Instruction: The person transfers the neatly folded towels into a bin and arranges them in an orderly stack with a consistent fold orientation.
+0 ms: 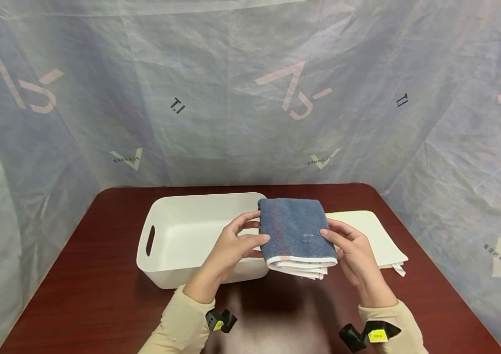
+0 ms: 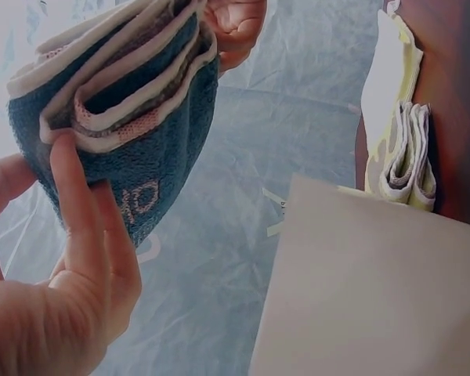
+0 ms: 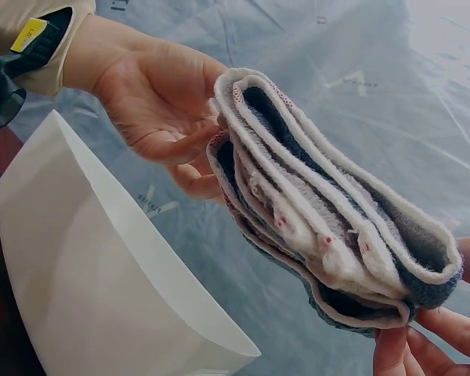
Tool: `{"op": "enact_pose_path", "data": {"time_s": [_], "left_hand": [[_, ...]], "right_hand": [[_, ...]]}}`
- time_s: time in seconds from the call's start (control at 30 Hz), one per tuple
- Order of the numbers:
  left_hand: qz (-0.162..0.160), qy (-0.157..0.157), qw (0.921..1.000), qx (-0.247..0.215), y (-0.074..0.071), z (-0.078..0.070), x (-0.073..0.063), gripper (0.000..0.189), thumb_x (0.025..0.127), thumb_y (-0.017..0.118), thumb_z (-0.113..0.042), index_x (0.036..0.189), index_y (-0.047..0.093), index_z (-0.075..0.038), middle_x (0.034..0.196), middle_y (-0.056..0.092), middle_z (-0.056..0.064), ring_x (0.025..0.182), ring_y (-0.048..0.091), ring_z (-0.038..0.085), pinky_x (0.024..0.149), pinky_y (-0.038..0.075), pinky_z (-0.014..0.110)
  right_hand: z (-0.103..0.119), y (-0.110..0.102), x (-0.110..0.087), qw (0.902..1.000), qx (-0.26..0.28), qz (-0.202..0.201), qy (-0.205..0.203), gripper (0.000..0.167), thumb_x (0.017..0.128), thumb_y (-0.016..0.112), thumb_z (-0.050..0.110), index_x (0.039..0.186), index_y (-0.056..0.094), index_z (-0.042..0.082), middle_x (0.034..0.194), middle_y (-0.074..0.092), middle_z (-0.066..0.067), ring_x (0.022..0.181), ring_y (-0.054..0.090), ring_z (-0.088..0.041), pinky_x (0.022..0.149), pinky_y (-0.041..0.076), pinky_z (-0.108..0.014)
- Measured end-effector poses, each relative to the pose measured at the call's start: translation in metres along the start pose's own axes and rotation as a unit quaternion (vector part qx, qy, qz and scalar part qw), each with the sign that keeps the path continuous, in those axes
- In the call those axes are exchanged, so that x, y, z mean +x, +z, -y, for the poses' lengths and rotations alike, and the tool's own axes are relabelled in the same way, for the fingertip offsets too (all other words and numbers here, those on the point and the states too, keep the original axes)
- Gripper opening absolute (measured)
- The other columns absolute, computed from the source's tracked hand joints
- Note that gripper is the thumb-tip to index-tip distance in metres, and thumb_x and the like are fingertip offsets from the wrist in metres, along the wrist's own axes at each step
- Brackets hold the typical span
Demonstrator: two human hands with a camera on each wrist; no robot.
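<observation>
A folded blue towel with white edges is held up above the table, between both hands. My left hand pinches its left side, thumb on top and fingers beneath. At its right side my right hand grips it the same way. Several folded layers show along the white hems in the right wrist view, where the towel is seen edge-on. Behind and left of it stands a white plastic bin with an oval handle slot; what shows of its inside holds nothing.
On the right of the dark red table lies a pale yellow folded cloth with a small white tag, partly behind my right hand. In the left wrist view a folded striped-edge cloth shows beyond the bin wall. Grey printed sheeting surrounds the table.
</observation>
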State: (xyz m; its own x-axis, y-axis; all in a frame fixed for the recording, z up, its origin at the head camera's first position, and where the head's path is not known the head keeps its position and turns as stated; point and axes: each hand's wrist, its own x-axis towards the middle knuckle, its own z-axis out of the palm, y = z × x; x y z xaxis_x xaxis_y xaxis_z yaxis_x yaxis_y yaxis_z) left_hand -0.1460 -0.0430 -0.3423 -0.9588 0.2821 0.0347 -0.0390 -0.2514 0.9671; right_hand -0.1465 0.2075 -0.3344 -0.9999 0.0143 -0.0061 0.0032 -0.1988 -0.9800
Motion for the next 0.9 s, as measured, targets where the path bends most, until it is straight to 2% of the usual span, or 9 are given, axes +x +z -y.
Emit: {"op": "enact_pose_path", "data": {"time_s": [0.9], "left_hand": [[0.000,0.000,0.9999,0.014,-0.0086,-0.0047,-0.0033,0.061,0.081,0.067,-0.008,0.137,0.044,-0.009,0.123,0.042,0.019,0.087,0.061,0.020,0.073,0.055,0.041]], "right_hand": [[-0.0024,0.0074,0.0026,1.0000,0.004,0.000,0.002,0.023,0.085,0.063,-0.002,0.094,0.068,0.018,0.094,0.060,-0.004,0.077,0.060,-0.013,0.064,0.055,-0.024]]}}
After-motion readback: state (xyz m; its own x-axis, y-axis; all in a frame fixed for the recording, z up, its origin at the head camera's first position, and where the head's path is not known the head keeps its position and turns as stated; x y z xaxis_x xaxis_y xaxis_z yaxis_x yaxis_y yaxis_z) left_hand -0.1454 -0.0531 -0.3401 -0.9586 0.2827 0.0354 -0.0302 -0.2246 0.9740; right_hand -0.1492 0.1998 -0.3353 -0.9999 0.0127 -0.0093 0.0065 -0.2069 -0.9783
